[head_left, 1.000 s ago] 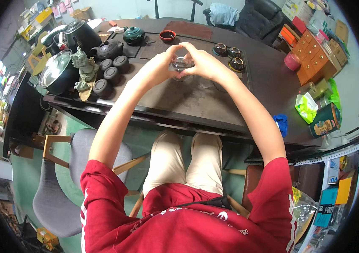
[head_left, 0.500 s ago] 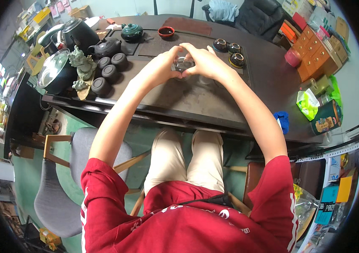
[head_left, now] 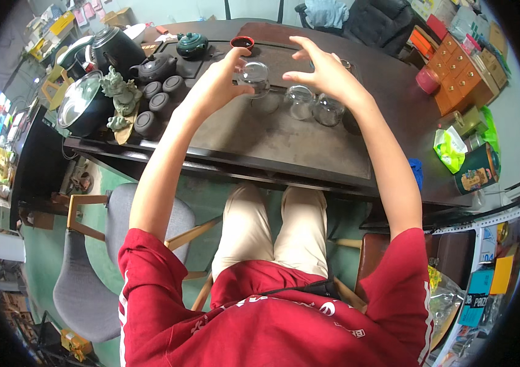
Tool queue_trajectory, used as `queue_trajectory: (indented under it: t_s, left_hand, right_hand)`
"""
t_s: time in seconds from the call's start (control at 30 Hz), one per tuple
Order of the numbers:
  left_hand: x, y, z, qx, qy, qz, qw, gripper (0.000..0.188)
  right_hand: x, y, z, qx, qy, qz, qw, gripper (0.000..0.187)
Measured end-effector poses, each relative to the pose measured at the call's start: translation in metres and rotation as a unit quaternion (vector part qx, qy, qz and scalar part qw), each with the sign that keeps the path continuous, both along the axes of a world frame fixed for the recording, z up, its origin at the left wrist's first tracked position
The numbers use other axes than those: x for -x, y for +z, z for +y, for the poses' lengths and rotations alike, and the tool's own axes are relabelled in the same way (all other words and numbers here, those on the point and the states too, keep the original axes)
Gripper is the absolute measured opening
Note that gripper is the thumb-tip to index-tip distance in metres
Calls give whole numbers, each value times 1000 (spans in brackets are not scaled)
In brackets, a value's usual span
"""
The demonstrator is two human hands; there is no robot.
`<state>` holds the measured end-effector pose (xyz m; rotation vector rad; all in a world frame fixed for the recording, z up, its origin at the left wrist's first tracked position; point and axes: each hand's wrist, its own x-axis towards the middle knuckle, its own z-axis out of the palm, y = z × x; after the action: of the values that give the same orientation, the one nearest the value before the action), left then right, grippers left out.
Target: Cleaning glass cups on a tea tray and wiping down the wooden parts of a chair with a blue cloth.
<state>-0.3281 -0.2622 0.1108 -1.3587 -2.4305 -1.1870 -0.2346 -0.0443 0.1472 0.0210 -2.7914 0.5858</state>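
Observation:
A clear glass cup (head_left: 255,73) is held between the fingers and thumb of my left hand (head_left: 222,79), over the dark tea tray (head_left: 244,131). My right hand (head_left: 321,76) is apart from it, fingers spread and holding nothing. Two more clear glass cups, one (head_left: 300,101) and another (head_left: 328,111), stand on the tray just below my right hand. A round ring mark (head_left: 265,104) shows on the tray beside the held cup. Beyond my left hand sits a small red cup (head_left: 242,43) with dark insides.
Several dark clay cups (head_left: 159,102), a black teapot (head_left: 154,68) and a greenish figurine (head_left: 119,92) line the left side. A green teapot (head_left: 192,46) stands farther back. Glass-lidded pot (head_left: 81,101) and kettle (head_left: 113,50) are far left; a wooden drawer box (head_left: 455,70) is right.
My hands have parted: the right moved away to the right and opened, while the left keeps the glass cup, now slightly left and higher. Two glass cups by my right hand are now uncovered.

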Motion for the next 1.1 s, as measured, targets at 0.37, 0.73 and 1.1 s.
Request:
queue_trajectory:
  t_s: [0.37, 0.73, 1.1]
  left_hand:
    - [-14, -2, 3, -3, 13, -21, 1000, 66]
    - [-17, -19, 12, 19, -5, -31, 999, 66]
    - [-20, -24, 12, 27, 1, -21, 999, 65]
  right_hand:
    - [-30, -14, 38, 38, -11, -40, 998, 79]
    - [-33, -39, 43, 84, -18, 6, 996, 68]
    - [-34, -50, 49, 88, -3, 73, 993, 64]
